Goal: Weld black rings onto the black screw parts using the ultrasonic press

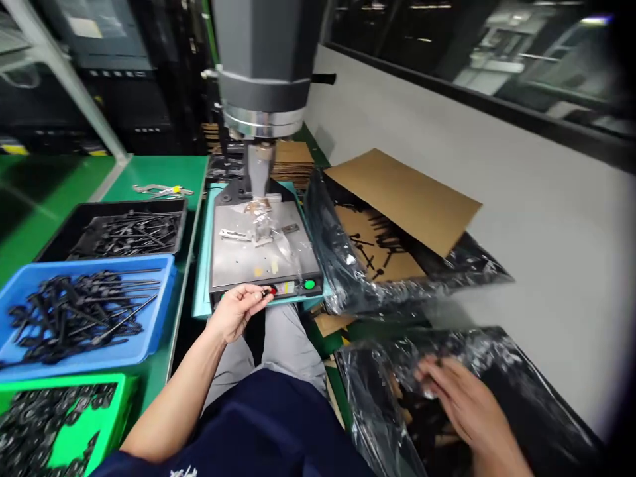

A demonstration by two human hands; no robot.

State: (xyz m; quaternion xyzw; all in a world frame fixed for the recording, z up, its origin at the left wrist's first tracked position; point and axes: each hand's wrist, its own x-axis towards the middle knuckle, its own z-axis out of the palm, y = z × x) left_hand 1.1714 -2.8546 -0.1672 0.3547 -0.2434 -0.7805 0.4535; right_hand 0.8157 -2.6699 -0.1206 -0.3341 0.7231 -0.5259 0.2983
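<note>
My left hand (233, 313) is closed in a pinch on a small black part (265, 293), just in front of the machine's red button (273, 290). Blurred by motion, my right hand (467, 401) hovers over a box lined with a dark clear bag (372, 391) at lower right; whether its fingers hold anything cannot be made out. Ahead of me stands a press-like machine with a grey head (265, 59), its metal horn (259, 172) pointing down at a small fixture wrapped in clear film on a steel plate (238, 255). A green button (310, 284) sits at the plate's front right.
To the left are a black tray (57, 242) and a blue bin (161, 291) of black stemmed parts, plus a green bin (126, 397) of black ring-like pieces. A second bag-lined box (342, 291) at right holds black parts under a cardboard sheet (407, 195). A white wall (546, 199) bounds the right.
</note>
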